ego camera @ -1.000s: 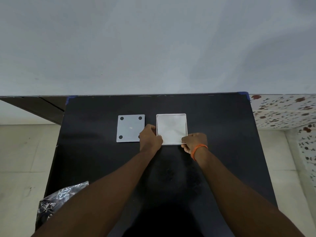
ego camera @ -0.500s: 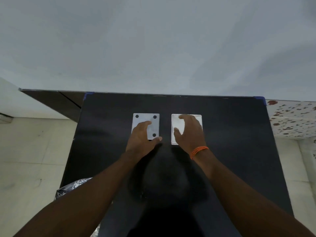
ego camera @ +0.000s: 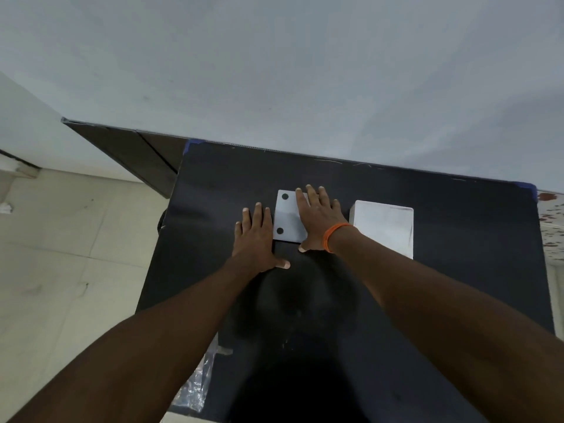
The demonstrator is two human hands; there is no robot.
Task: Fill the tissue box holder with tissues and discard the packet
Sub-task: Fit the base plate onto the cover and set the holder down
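Observation:
A white square tissue box holder [ego camera: 383, 230] stands on the black table [ego camera: 457, 270], open side up with white tissues showing inside. To its left lies the flat grey base plate [ego camera: 287, 219] with black round pads. My right hand [ego camera: 317, 221], with an orange band at the wrist, lies flat on the plate's right half, fingers spread. My left hand [ego camera: 254, 239] rests flat on the table just left of the plate, touching its left edge. The crumpled clear plastic packet [ego camera: 195, 383] hangs at the table's near left edge, partly hidden by my left forearm.
A pale wall runs behind the table. A dark brown board [ego camera: 131, 154] leans at the back left. Tiled floor [ego camera: 61, 254] lies to the left, and a speckled surface [ego camera: 552, 221] adjoins the table's right side.
My right hand left the tissue box holder and moved left onto the grey plate. My left hand slid off the plate to its left side. The view shifted left.

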